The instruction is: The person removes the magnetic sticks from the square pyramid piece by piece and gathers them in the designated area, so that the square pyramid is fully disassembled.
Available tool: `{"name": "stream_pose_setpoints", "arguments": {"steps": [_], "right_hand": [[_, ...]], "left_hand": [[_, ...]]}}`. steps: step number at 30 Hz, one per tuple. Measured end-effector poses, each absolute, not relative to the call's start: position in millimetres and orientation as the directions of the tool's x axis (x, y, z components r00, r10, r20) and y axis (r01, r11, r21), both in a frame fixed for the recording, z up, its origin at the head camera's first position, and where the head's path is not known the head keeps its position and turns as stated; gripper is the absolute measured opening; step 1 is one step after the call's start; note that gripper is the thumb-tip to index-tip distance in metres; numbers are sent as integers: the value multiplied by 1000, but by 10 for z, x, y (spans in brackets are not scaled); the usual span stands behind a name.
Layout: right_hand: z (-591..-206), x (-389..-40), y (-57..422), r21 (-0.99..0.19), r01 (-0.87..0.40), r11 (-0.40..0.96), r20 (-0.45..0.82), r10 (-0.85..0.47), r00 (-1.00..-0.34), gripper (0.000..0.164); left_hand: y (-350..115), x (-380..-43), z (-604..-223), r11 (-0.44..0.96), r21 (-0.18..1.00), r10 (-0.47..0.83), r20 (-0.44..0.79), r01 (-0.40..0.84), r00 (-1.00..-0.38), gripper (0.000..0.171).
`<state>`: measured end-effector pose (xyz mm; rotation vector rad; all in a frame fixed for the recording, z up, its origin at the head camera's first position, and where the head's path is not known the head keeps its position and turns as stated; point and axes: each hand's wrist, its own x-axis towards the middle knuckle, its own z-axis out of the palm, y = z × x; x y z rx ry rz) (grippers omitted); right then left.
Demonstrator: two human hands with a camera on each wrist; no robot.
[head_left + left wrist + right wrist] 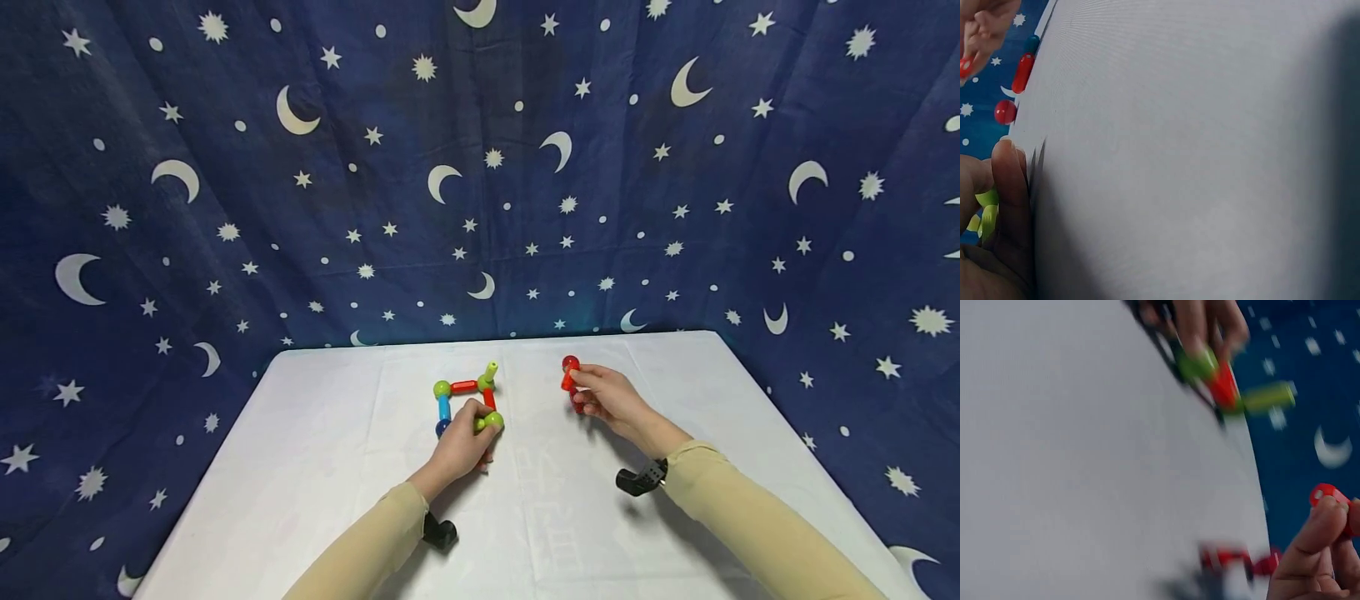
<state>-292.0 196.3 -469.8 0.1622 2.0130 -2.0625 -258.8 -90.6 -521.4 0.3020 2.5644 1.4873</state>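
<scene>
On the table lies a four-sided frame of rods and balls, with a blue rod (pixel 444 407), a red rod (pixel 464 387) and a green ball (pixel 442 389) in view. One light-green rod (pixel 491 372) stands up from its far right corner. My left hand (pixel 459 442) pinches the near side, at a green ball (pixel 493 421), and covers part of that side. Off to the right, my right hand (pixel 611 398) holds a short red rod (pixel 1330 495) between thumb and fingers, above the table. Close to that hand are a red ball (pixel 1005 112) and another red rod (pixel 1023 74).
A white cloth covers the table (pixel 300 500). Behind it hangs a dark blue curtain (pixel 480 208) with moons and stars. Black wrist cameras sit on both wrists. A teal piece (pixel 1032 44) shows beside the red rod in the left wrist view.
</scene>
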Motion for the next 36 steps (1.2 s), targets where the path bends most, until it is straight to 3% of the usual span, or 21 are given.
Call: {"name": "stream_pose_setpoints", "arguments": {"steps": [5,11,36], "right_hand": [[-4678,-3033,2509,-932,263,250,-276,-14,-961,60],[-4849,-3075,2833,-827,271,493,-290,39,-956,46],[-4956,-3089,2809,-754,200,625,-208,62,-976,34]], "left_hand": [[-924,-2584,-5202,482,872,252,-50,81,-966,29],[-925,-2573,-5200,482,873,246,-60,68,-967,29],[-900,-2571,-5199,478,875,249,-47,80,-967,28]]}}
